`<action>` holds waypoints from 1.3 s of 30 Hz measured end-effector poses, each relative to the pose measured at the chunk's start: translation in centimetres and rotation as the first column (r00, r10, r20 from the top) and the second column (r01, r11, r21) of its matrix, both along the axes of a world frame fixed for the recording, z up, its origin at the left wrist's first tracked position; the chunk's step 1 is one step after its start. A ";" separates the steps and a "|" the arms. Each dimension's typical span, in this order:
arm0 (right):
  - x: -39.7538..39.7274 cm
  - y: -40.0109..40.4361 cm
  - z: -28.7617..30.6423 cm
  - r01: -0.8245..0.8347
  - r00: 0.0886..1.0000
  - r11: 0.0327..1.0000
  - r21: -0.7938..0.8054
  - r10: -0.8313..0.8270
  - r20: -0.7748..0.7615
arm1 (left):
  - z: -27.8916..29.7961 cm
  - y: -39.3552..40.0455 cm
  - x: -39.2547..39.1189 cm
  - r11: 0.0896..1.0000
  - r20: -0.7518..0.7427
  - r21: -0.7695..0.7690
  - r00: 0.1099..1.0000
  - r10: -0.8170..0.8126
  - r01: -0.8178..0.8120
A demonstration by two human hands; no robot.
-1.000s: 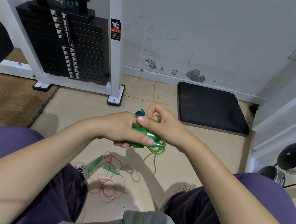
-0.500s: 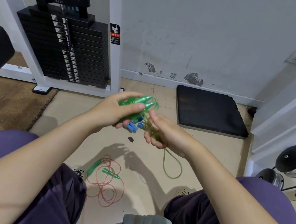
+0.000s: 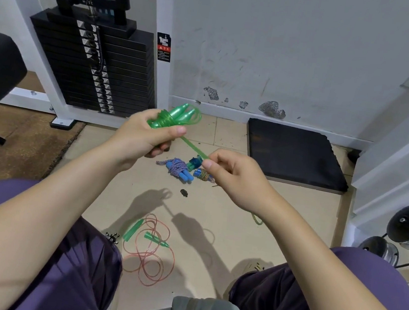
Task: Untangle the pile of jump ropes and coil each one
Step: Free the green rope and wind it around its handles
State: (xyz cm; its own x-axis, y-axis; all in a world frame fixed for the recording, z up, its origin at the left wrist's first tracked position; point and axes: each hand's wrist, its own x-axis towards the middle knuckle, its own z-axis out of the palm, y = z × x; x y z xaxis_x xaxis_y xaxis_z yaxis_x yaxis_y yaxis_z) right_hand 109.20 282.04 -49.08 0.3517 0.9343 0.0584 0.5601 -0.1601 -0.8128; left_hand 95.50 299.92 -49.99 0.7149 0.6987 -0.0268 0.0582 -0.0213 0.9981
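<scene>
Four ropes are in view, and the green jump rope [image 3: 176, 120] is being wound in mid-air.

Its handles and coils are gripped by the left hand [image 3: 145, 135], fingers curled round the bundle, while the free strand is pinched between thumb and fingertips of the right hand [image 3: 232, 175]. Compared with half a second earlier, the hands have been drawn apart and the strand pulled taut between them; the loop that hung below has been taken up, so only a short tail [image 3: 257, 219] is seen under the right wrist. This coil is judged nearly finished. Two wrapped ropes, a blue-handled bundle [image 3: 178, 169] and a small blue bundle [image 3: 200, 168], lie on the floor [image 3: 238, 239] beneath; the red rope [image 3: 150, 250] lies loose, uncoiled.
</scene>
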 end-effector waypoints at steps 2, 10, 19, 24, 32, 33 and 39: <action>0.4 -0.4 0.4 -0.011 0.991 0.999 0.048 0.005 0.131 | -0.3 -0.3 0.2 0.998 -0.065 0.058 0.998 -0.018 0.022; 1.6 -0.7 0.9 -0.009 0.977 0.991 0.134 -0.020 0.210 | -0.7 -2.0 0.4 0.813 -0.430 -0.105 0.711 -0.556 0.572; 1.2 0.1 0.8 0.084 0.996 0.991 0.104 -0.080 -0.044 | 0.5 -4.6 1.1 0.800 -0.338 0.008 0.754 -0.563 0.600; 1.4 0.3 0.7 0.116 0.965 0.991 0.064 -0.097 -0.243 | -0.1 -5.4 1.2 0.860 -0.286 0.165 0.858 -0.426 0.482; 1.4 0.5 0.3 0.101 0.890 0.995 -0.027 -0.103 -0.445 | -0.3 -5.3 1.4 0.932 -0.164 0.170 0.942 -0.293 0.320; 1.4 0.5 0.3 0.081 0.874 0.996 -0.024 -0.082 -0.480 | -0.3 -5.2 1.4 0.945 -0.131 0.152 0.954 -0.270 0.288; 1.2 0.4 0.0 -0.010 0.811 0.999 -0.047 -0.019 -0.584 | -0.2 -3.9 1.9 1.000 0.113 0.013 0.993 -0.022 0.021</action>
State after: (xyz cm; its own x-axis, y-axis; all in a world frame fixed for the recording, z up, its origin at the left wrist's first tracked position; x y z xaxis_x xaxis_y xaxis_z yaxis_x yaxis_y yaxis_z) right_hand 110.36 282.47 -49.13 0.3099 0.9291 -0.2019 -0.0187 -0.2064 -0.9783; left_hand 97.44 296.01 -50.24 0.7277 0.6829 0.0632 -0.0560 -0.0327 0.9979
